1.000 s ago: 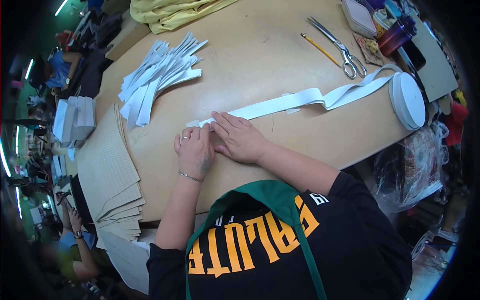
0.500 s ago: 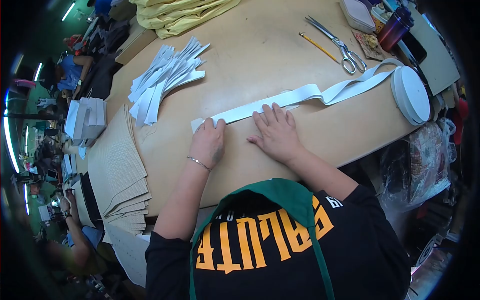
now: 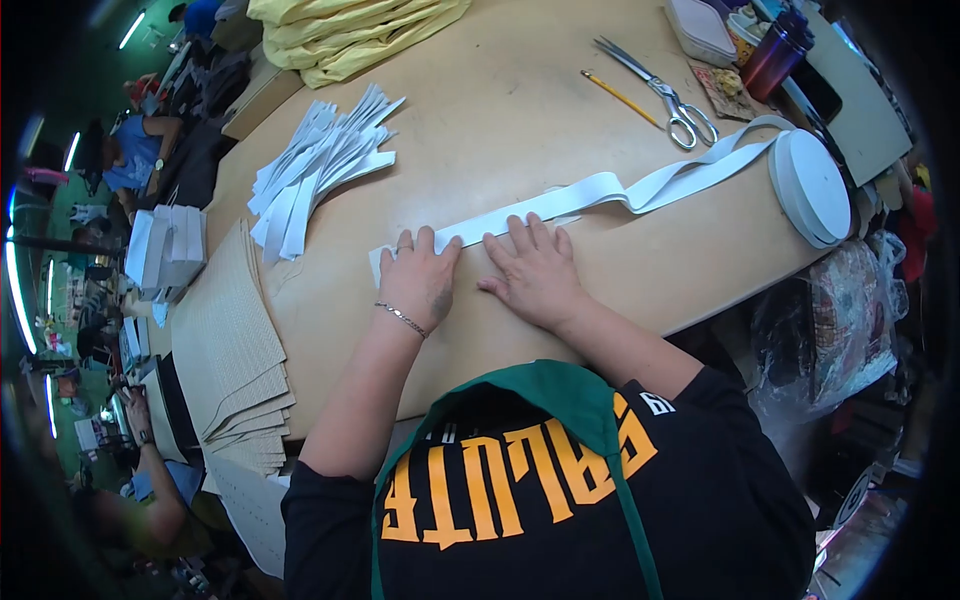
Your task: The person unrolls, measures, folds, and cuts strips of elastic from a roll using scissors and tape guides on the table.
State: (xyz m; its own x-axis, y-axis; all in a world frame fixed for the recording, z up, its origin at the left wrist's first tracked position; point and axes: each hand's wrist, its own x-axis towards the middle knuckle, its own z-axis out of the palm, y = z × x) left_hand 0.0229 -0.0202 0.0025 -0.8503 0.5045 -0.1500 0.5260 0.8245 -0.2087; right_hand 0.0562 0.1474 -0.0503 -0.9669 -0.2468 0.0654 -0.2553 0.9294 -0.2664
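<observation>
A white elastic band (image 3: 590,190) runs across the table from a white roll (image 3: 815,188) on the right. Its loose end lies flat on a pale strip (image 3: 375,263) on the tabletop. My left hand (image 3: 420,285) rests near that end, fingers spread over the band. Just to the right, my right hand (image 3: 535,275) lies flat with its fingertips on the band's near edge. Beyond my hands, the band lifts into a wave and twists toward the roll. A heap of cut white strips (image 3: 315,165) lies to the upper left.
Scissors (image 3: 665,100) and a yellow pencil (image 3: 620,98) lie at the back right, near a dark tumbler (image 3: 775,60) and a plastic container (image 3: 700,30). Folded yellow fabric (image 3: 350,35) sits at the back. Stacked patterned sheets (image 3: 225,340) line the left edge. Other people work farther left.
My left hand has slid slightly right along the band, and its fingers have spread and flattened. My right hand has stayed on the band's near edge. The whole view has shifted a little.
</observation>
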